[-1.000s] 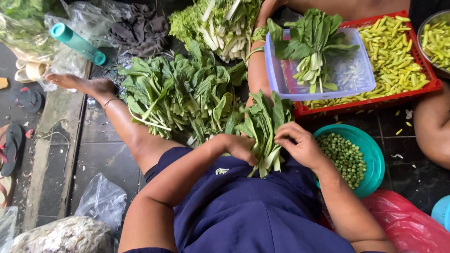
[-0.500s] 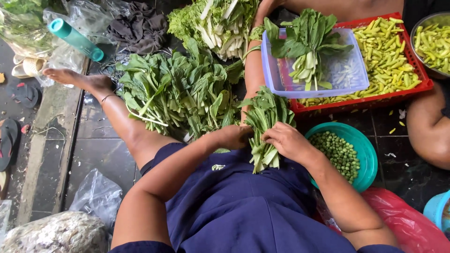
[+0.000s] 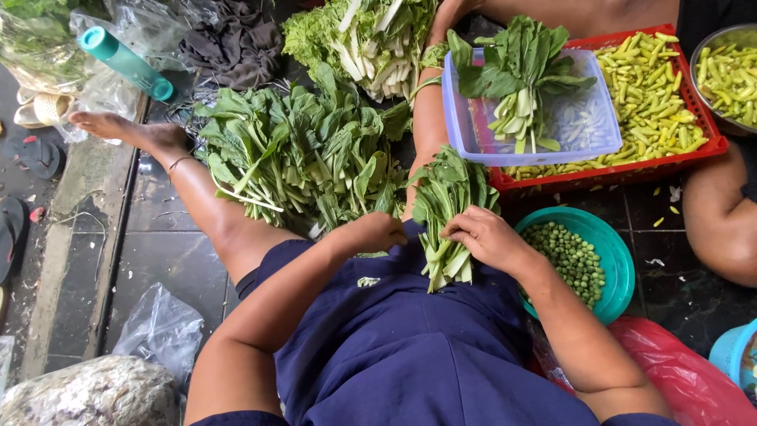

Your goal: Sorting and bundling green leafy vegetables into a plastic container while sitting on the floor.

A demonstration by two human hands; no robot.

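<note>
A bunch of leafy greens [image 3: 446,213] lies across the lap of a person seated on a dark tiled floor [image 3: 158,237], stalk ends toward the body and leaves fanned away. The right hand [image 3: 487,237] is closed over the bunch at mid-stem, fingers curled across the stalks; the left hand [image 3: 378,231] rests against the bunch's other side, though whether it actually grips cannot be told from here. The cut ends jut out below the right hand, loose and uneven. Judged from this hold, a stalk or two could slide out at that end, since nothing visibly binds them. Just beyond the right wrist sits a teal bowl [image 3: 619,260] of small green peas [image 3: 572,256], near enough for an elbow to knock it. Past the left hand lies a heap of loose greens [image 3: 300,158], where stray leaves could mix back in. Farther off, a clear tub [image 3: 583,126] holds another bunch above a red tray [image 3: 694,150] of yellow-green chillies [image 3: 646,87].
</note>
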